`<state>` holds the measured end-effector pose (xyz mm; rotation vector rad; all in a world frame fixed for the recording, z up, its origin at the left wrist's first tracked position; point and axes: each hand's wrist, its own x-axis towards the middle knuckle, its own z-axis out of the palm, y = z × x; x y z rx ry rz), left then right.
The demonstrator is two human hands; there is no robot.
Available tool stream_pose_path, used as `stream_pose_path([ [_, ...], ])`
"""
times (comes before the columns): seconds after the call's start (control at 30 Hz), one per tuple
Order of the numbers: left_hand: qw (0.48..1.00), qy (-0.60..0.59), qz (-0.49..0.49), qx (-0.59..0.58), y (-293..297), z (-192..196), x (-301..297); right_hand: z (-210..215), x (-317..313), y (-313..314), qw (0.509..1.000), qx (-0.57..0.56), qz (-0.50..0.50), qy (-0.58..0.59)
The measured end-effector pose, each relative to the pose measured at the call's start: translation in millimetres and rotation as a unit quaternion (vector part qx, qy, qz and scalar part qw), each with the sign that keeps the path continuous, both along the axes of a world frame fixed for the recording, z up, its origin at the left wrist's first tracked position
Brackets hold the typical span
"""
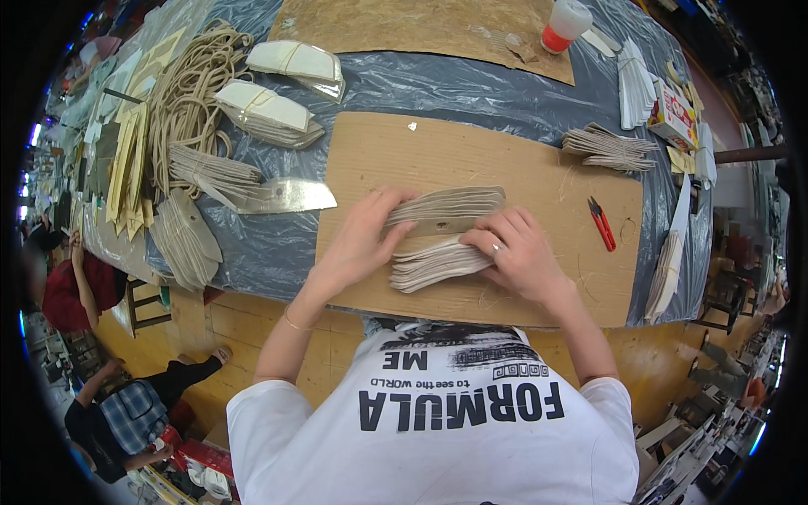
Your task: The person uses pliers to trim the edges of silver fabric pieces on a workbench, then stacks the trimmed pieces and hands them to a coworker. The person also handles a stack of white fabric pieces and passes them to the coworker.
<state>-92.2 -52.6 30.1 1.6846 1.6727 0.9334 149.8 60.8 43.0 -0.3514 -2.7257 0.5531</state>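
Two fanned stacks of beige, strap-shaped pieces lie in front of me on a sheet of brown cardboard (362, 151). My left hand (364, 236) grips the left end of the far stack (459, 204), its thumb on the near side and its fingers behind. At the right, my right hand (520, 252) pinches between thumb and fingers at the edge of the near stack (433, 268), close to the far stack's right end. A flat piece with a small dark hole shows between the stacks. My fingertips partly hide the edges they hold.
Red-handled thread snips (601, 225) lie right on the cardboard, below a tied bundle (608, 148). Left are a metal blade-like plate (295, 195), coiled cord (189, 88) and tied white bundles (268, 114). A red-and-clear bottle (566, 25) stands at the back. People sit at the left.
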Motion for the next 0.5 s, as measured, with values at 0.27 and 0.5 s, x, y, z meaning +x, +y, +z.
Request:
stream_pose_path([
  [0.27, 0.999, 0.022, 0.029, 0.005, -12.2, -1.8, 18.7, -25.8, -14.1, 0.2, 0.995, 0.063, -0.079, 0.019],
  [0.5, 0.995, 0.087, 0.045, 0.004, -12.7, -7.4, 39.5, -45.9, 14.1, 14.7, 0.951, -0.197, -0.208, 0.114],
])
